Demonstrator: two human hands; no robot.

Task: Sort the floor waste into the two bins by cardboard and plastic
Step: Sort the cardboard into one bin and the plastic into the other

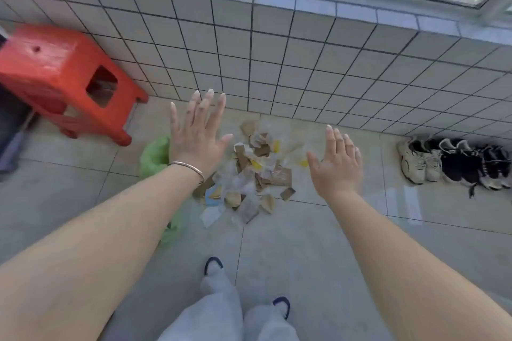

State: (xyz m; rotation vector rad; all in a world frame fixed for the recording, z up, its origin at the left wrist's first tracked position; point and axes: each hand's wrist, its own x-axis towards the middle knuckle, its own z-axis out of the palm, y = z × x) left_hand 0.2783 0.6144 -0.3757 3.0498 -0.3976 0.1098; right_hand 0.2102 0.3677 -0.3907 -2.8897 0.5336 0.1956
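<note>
both hands held out over the waste heap, sorting not yet begun.

red stool [59, 75] by the tiled wall, green bag [155, 156] under the left hand [198, 137], mixed cardboard and plastic scraps [249, 171] on the floor between it and the right hand [336, 167]; fingers spread wide, holding nothing. no bins in sight; next i'd guess a stoop to pick one scrap.

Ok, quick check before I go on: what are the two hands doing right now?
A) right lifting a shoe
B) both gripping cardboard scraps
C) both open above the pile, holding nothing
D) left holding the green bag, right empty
C: the left hand and right hand both show straight, spread fingers above the waste pile, holding nothing; the green bag lies on the floor.
</note>
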